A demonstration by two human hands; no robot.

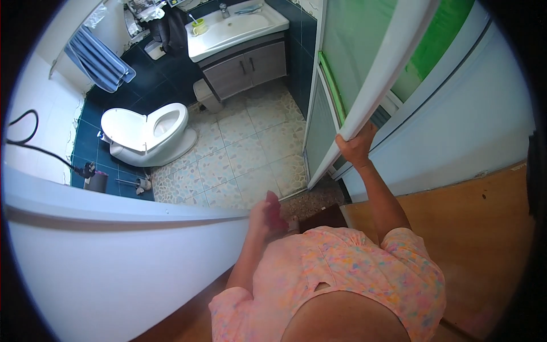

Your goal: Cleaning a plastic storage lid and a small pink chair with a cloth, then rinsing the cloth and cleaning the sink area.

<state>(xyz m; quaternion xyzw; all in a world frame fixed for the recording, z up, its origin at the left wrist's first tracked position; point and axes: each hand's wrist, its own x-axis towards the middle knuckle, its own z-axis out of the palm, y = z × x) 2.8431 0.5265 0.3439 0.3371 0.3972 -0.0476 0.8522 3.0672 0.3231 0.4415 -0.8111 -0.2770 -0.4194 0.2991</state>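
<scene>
In a bathroom doorway, my right hand [359,143] grips the white frame edge [376,81] of a folding door with frosted panels [354,51]. The thumb lies on the near side and the fingers wrap behind, partly hidden. My left hand [259,216] is low at the end of a white wall edge [171,213], holding a crumpled dark pink cloth [275,213]. Its fingers are blurred and mostly covered by the cloth. Below the cloth is the stone threshold [316,196].
A white toilet [158,147] with raised lid stands at left on the tiled floor [243,149]. Beyond it are a small bin [207,96] and a washbasin [239,25] over a grey cabinet [245,68]. A blue striped towel [98,60] hangs left; a black cable [47,151] loops nearby.
</scene>
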